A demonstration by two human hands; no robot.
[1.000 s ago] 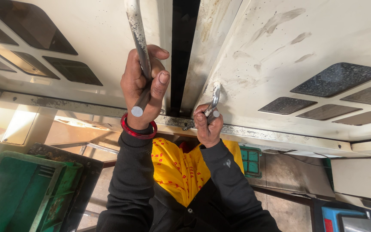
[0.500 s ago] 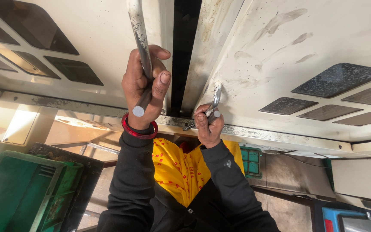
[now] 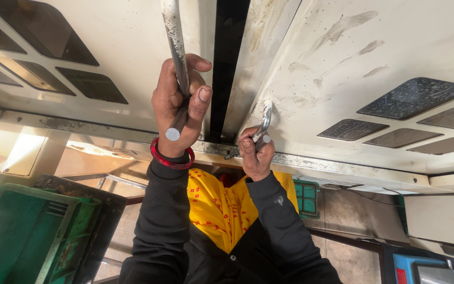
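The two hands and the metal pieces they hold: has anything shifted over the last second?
Hardly anything. The left hand keeps its grip around the long metal rod, and the right hand stays closed on the small curved hook bolt against the white panel. Neither was let go or newly grasped. The red bangle, yellow cloth and green crate lie as before.

Left hand (image 3: pixel 179 108), right hand (image 3: pixel 256 155) fisted

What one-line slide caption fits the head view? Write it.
Left hand grips a metal rod while right hand holds a hook bolt against a white panel.
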